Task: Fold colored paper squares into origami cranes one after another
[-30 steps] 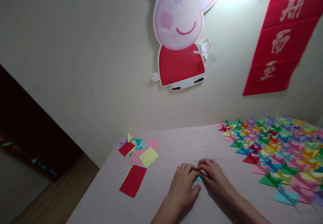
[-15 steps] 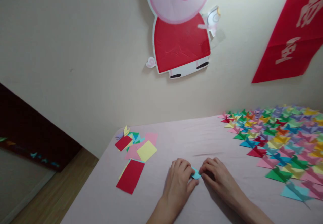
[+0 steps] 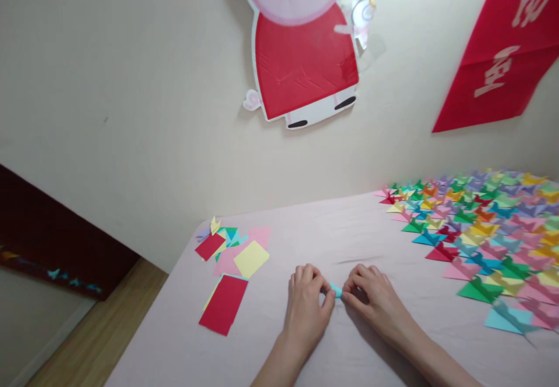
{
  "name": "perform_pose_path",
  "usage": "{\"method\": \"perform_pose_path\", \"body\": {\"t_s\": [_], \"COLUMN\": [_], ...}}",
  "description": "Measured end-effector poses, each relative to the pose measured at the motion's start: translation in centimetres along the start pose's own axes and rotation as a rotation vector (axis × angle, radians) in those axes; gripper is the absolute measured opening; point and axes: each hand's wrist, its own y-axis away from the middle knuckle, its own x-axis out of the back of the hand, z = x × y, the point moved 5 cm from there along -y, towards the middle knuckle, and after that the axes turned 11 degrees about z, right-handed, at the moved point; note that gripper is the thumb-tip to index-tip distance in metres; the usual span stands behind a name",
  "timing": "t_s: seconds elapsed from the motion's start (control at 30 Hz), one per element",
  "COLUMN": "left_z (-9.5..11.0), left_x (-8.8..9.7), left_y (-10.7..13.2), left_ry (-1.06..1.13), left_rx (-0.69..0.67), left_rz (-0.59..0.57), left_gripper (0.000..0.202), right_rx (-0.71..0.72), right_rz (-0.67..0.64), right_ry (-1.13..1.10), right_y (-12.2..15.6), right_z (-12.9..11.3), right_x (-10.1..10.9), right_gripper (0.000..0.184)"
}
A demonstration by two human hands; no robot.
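Between my two hands, at the front middle of the table, is a small folded piece of light blue paper [image 3: 336,290]. My left hand [image 3: 308,297] pinches its left side between thumb and fingers, covering part of it. The fingertips of my right hand [image 3: 365,288] are pinched together at the paper's right end. Most of the paper's folds are hidden by the fingers or too small to make out.
Red sheets [image 3: 224,305], a yellow square [image 3: 251,259] and other loose papers lie left on the pink-covered table [image 3: 305,224]. Rows of colourful folded paper cranes [image 3: 480,259] fill the right side. A pig cutout [image 3: 305,61] and red banner [image 3: 493,67] hang on the wall behind.
Less of the light blue paper shows between my hands, and it looks narrower. Both hands stay on it with small finger shifts. The whole view has moved slightly.
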Motion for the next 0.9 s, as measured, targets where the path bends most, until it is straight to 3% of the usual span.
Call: {"method": "perform_pose_path", "body": {"t_s": [0.47,0.73,0.9], "left_z": [0.4,0.5,0.5], "left_x": [-0.2,-0.4,-0.5], "left_y": [0.1,0.3,0.3], "left_ry": [-0.099,-0.137,-0.154], "left_rx": [0.006,0.004,0.014], "left_rz": [-0.038,-0.020,-0.025], "left_gripper": [0.011,0.010,0.010], "right_rx": [0.046,0.059,0.031], "right_rz": [0.074,0.056,0.038], "right_ry": [0.106,0.046,-0.037], "right_y": [0.2,0.3,0.4], "right_z": [-0.2,0.6,0.9], "right_x": [-0.5,-0.2,0.0], "right_gripper": [0.016,0.009,0.016]}}
